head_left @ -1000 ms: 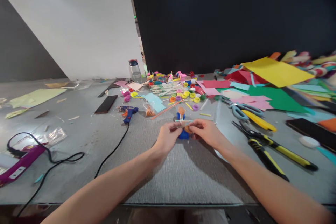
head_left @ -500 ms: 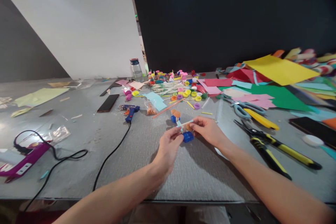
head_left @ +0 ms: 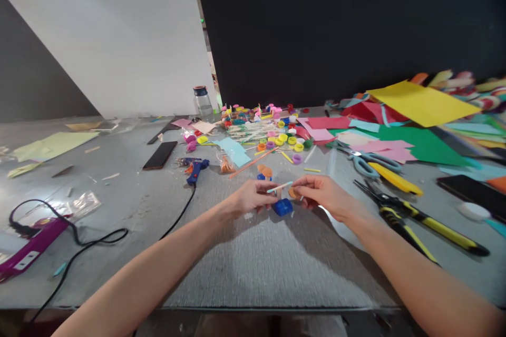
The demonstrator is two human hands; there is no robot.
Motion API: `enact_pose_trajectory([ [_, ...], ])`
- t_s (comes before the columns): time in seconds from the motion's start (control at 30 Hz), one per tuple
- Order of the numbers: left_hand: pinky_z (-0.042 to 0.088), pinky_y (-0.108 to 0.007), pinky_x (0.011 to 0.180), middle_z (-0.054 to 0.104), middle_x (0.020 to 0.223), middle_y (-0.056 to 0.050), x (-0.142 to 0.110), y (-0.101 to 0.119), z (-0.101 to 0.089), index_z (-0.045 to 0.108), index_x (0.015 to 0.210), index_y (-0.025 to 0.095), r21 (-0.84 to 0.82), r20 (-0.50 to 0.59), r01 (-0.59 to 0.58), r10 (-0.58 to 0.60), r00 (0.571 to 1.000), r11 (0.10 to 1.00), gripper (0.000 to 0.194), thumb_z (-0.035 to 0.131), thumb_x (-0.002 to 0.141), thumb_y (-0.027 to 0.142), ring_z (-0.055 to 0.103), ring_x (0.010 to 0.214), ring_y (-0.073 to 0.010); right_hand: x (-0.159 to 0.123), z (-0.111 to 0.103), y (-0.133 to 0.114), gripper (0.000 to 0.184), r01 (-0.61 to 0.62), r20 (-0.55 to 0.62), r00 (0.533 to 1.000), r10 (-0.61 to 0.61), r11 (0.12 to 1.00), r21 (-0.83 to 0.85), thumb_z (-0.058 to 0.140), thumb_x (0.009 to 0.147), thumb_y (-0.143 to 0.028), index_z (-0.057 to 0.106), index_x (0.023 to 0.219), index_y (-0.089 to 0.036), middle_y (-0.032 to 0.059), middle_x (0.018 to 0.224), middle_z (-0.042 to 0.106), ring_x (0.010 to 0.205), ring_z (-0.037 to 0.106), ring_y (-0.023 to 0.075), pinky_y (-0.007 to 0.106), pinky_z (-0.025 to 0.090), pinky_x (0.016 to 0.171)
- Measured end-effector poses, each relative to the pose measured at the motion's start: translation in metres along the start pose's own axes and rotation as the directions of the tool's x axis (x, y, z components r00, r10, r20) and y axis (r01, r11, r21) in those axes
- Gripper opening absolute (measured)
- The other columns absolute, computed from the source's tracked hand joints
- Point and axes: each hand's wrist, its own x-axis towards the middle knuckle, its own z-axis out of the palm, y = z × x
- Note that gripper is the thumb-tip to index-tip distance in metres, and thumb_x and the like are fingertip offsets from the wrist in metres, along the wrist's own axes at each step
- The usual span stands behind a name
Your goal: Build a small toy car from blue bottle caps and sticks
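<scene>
A small craft model lies between my hands, with a blue block-like base (head_left: 283,207), an orange disc (head_left: 293,192) and a thin pale stick (head_left: 280,187) with light-blue ends across its top. From the left, my left hand (head_left: 253,196) pinches the model with thumb and fingers closed; the exact contact is partly hidden. On the other side, my right hand (head_left: 321,195) has its thumb and fingertips closed at the orange disc. Just behind stand more orange discs (head_left: 265,170) by another blue piece (head_left: 260,177).
Left of my hands lie a blue glue gun (head_left: 195,170), a phone (head_left: 160,155) and a purple power strip (head_left: 35,247). To the right are scissors (head_left: 366,162), a yellow cutter (head_left: 397,179) and black-yellow pliers (head_left: 411,216). Colourful caps (head_left: 282,138) and paper sheets (head_left: 427,104) spread behind.
My left hand has shifted up and turned flatter beside the model. The right hand has moved slightly right, and the orange disc shows more clearly. The camera view has shifted slightly.
</scene>
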Motion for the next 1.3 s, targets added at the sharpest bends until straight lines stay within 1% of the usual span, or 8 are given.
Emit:
enact_pose_trajectory([
  [0.2, 0.033, -0.019, 0.043, 0.063, 0.070, 0.001, 0.008, 0.006, -0.005, 0.074, 0.105, 0.018, 0.115, 0.135, -0.015, -0.001, 0.991, 0.993, 0.032, 0.070, 0.082, 0.040, 0.043, 0.046, -0.0055, -0.002, -0.004, -0.006, 0.024, -0.014, 0.009, 1.000, 0.014, 1.000, 0.013, 0.074, 0.067, -0.033, 0.068, 0.082, -0.017, -0.0015, 0.064, 0.067, 0.050, 0.059, 0.0104, 0.022, 0.045, 0.047],
  [0.3, 0.032, -0.018, 0.041, 0.061, 0.066, 0.001, 0.009, 0.002, 0.000, 0.072, 0.102, 0.017, 0.064, 0.089, -0.035, 0.029, 0.996, 0.997, 0.032, 0.073, 0.080, 0.040, 0.049, 0.048, -0.0072, -0.003, -0.003, -0.008, 0.026, -0.017, 0.010, 1.000, 0.017, 1.000, 0.021, 0.075, 0.067, -0.034, 0.067, 0.084, -0.017, -0.0021, 0.064, 0.066, 0.050, 0.058, 0.0103, 0.023, 0.044, 0.048],
  [0.47, 0.028, -0.018, 0.036, 0.059, 0.059, 0.001, 0.006, -0.010, 0.013, 0.072, 0.103, 0.013, 0.030, -0.152, -0.070, 0.074, 0.986, 0.997, 0.033, 0.072, 0.081, 0.038, 0.043, 0.041, -0.0066, -0.003, 0.004, -0.007, 0.025, 0.018, 0.036, 0.999, -0.018, 1.000, 0.026, 0.074, 0.068, -0.035, 0.067, 0.083, -0.017, -0.0009, 0.068, 0.067, 0.052, 0.057, 0.0098, 0.023, 0.043, 0.049],
  [0.53, 0.028, -0.018, 0.036, 0.059, 0.060, 0.001, 0.004, -0.012, 0.017, 0.072, 0.102, 0.013, 0.012, -0.196, -0.071, 0.072, 0.978, 0.997, 0.033, 0.073, 0.081, 0.038, 0.044, 0.042, -0.0068, -0.003, 0.007, -0.005, 0.024, 0.033, 0.036, 0.999, -0.034, 0.999, 0.023, 0.073, 0.068, -0.035, 0.067, 0.082, -0.017, -0.0007, 0.070, 0.068, 0.052, 0.057, 0.0095, 0.023, 0.042, 0.049],
  [0.73, 0.032, -0.017, 0.040, 0.061, 0.062, -0.001, 0.001, -0.003, 0.025, 0.073, 0.099, 0.011, -0.006, -0.181, -0.074, 0.072, 0.981, 0.997, 0.021, 0.070, 0.083, 0.024, 0.049, 0.048, -0.0075, -0.001, 0.013, -0.001, 0.022, 0.052, 0.001, 0.999, -0.052, 0.998, -0.024, 0.072, 0.067, -0.036, 0.067, 0.080, -0.018, -0.0006, 0.065, 0.065, 0.051, 0.054, 0.0104, 0.024, 0.039, 0.047],
  [0.87, 0.036, -0.017, 0.045, 0.057, 0.058, 0.002, -0.002, 0.002, 0.027, 0.073, 0.096, 0.012, 0.006, -0.202, -0.105, 0.104, 0.974, 0.994, 0.014, 0.066, 0.085, 0.017, 0.046, 0.047, -0.0061, 0.000, 0.017, 0.000, 0.023, 0.078, -0.023, 0.997, -0.079, 0.996, -0.049, 0.072, 0.067, -0.037, 0.067, 0.077, -0.017, 0.0002, 0.065, 0.065, 0.050, 0.051, 0.0101, 0.024, 0.034, 0.046],
  [1.07, 0.040, -0.018, 0.050, 0.063, 0.069, 0.000, -0.005, 0.000, 0.031, 0.073, 0.098, 0.014, 0.070, -0.210, -0.160, 0.171, 0.962, 0.985, 0.016, 0.061, 0.087, 0.016, 0.052, 0.056, -0.0079, -0.002, 0.020, -0.002, 0.021, 0.124, -0.026, 0.992, -0.125, 0.991, -0.056, 0.071, 0.070, -0.037, 0.067, 0.075, -0.018, 0.0009, 0.068, 0.066, 0.051, 0.050, 0.0095, 0.024, 0.033, 0.048],
  [1.3, 0.046, -0.021, 0.057, 0.068, 0.078, -0.001, -0.004, -0.003, 0.033, 0.072, 0.104, 0.015, 0.040, -0.215, -0.170, 0.175, 0.961, 0.985, 0.021, 0.065, 0.084, 0.017, 0.054, 0.058, -0.0084, -0.003, 0.021, -0.002, 0.023, 0.094, -0.078, 0.992, -0.098, 0.994, -0.054, 0.070, 0.072, -0.040, 0.064, 0.076, -0.018, -0.0004, 0.063, 0.063, 0.046, 0.049, 0.0094, 0.024, 0.029, 0.044],
])
